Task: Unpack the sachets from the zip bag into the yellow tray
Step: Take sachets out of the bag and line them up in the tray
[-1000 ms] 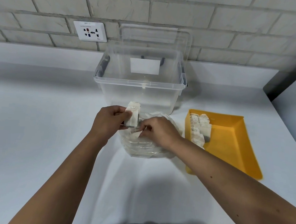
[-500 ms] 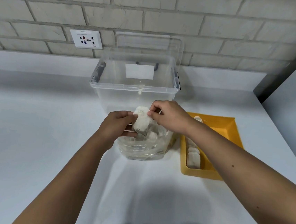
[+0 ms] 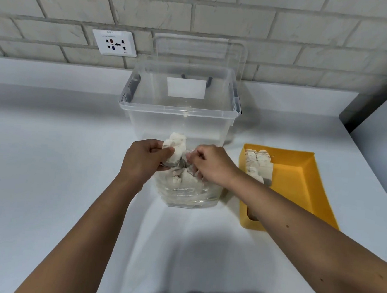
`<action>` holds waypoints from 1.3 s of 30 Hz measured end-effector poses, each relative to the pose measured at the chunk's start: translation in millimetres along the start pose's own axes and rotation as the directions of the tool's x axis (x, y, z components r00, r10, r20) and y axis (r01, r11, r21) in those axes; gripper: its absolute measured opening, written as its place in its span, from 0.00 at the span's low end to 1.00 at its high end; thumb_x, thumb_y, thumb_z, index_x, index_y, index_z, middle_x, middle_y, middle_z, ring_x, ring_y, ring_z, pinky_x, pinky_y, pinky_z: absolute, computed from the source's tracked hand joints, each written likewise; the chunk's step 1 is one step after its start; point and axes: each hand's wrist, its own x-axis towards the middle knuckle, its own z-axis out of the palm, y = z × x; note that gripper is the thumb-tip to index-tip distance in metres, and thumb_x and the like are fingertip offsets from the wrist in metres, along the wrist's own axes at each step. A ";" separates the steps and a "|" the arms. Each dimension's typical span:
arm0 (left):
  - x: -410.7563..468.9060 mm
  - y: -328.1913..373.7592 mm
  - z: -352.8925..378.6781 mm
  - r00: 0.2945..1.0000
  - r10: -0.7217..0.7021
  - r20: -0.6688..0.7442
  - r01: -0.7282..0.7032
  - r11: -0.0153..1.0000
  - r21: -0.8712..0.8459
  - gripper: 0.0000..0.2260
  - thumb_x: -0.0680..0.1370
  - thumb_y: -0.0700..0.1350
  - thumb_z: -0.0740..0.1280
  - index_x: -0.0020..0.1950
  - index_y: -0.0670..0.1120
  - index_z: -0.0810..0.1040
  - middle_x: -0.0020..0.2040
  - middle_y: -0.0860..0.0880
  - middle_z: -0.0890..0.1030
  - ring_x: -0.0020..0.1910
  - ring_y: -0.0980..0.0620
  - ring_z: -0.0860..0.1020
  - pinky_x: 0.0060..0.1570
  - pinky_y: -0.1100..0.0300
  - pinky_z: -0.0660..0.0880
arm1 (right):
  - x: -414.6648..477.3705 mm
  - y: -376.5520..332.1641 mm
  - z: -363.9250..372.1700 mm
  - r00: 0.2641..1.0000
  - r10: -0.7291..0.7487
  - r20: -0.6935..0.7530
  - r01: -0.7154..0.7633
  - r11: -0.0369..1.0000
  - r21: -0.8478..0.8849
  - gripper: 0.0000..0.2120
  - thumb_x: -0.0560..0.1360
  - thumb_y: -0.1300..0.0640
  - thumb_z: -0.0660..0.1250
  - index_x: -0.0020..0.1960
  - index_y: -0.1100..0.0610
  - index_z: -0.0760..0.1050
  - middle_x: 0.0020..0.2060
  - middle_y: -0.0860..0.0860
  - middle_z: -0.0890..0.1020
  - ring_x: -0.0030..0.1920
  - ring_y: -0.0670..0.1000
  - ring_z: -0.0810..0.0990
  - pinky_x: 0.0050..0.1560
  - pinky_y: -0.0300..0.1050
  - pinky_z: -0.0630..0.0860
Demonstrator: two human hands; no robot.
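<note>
In the head view, white sachets [image 3: 176,147] are gripped by the left hand [image 3: 145,159] above the zip bag [image 3: 190,194] on the tabletop [image 3: 45,155]. The right hand [image 3: 212,166] is curled into the bag's mouth; what it pinches cannot be told. The yellow tray [image 3: 302,180], just right, holds more sachets.

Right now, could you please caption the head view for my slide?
Left hand grips sachets above the zip bag, right hand at its mouth; yellow tray alongside.
</note>
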 end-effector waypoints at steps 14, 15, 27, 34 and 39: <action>4.7 -0.3 0.9 1.000 0.006 -0.002 -0.006 1.000 0.011 0.02 0.76 0.39 0.71 0.44 0.41 0.83 0.44 0.35 0.83 0.42 0.45 0.83 0.45 0.56 0.83 | 2.6 2.3 39.3 0.955 0.226 0.192 -0.173 0.950 -0.259 0.20 0.71 0.41 0.69 0.31 0.49 0.62 0.29 0.44 0.68 0.38 0.49 0.72 0.35 0.42 0.65; 4.6 -0.2 1.0 1.000 0.005 0.003 -0.005 1.000 0.007 0.02 0.76 0.39 0.71 0.44 0.41 0.83 0.42 0.37 0.83 0.42 0.45 0.83 0.44 0.56 0.83 | 2.5 1.1 39.9 0.955 0.232 0.185 -0.180 0.949 -0.259 0.19 0.71 0.41 0.69 0.32 0.48 0.62 0.30 0.43 0.69 0.39 0.49 0.72 0.36 0.42 0.66; 4.4 4.3 2.0 0.999 0.018 0.027 -0.017 1.000 -0.003 0.05 0.77 0.40 0.71 0.47 0.38 0.82 0.45 0.38 0.85 0.40 0.48 0.84 0.43 0.57 0.83 | -12.2 -5.3 -20.4 0.991 0.012 0.131 -0.012 1.000 0.004 0.06 0.70 0.59 0.75 0.41 0.55 0.78 0.33 0.49 0.83 0.33 0.46 0.81 0.38 0.38 0.75; -1.6 13.0 18.9 0.979 -0.008 0.202 -0.002 0.999 0.048 0.06 0.79 0.41 0.69 0.51 0.39 0.81 0.42 0.42 0.84 0.40 0.48 0.84 0.43 0.54 0.83 | -25.3 -24.1 -83.1 0.919 -0.070 0.387 0.013 0.989 0.146 0.05 0.74 0.60 0.72 0.49 0.58 0.81 0.39 0.51 0.83 0.38 0.44 0.81 0.45 0.40 0.78; -13.6 21.6 31.5 0.926 -0.078 0.371 0.116 0.990 -0.084 0.09 0.80 0.42 0.67 0.55 0.38 0.82 0.47 0.40 0.85 0.43 0.45 0.84 0.43 0.56 0.83 | -26.3 -24.2 -90.6 0.962 -0.076 0.261 0.048 0.993 0.109 0.06 0.76 0.58 0.70 0.52 0.58 0.81 0.40 0.52 0.81 0.38 0.45 0.80 0.41 0.38 0.79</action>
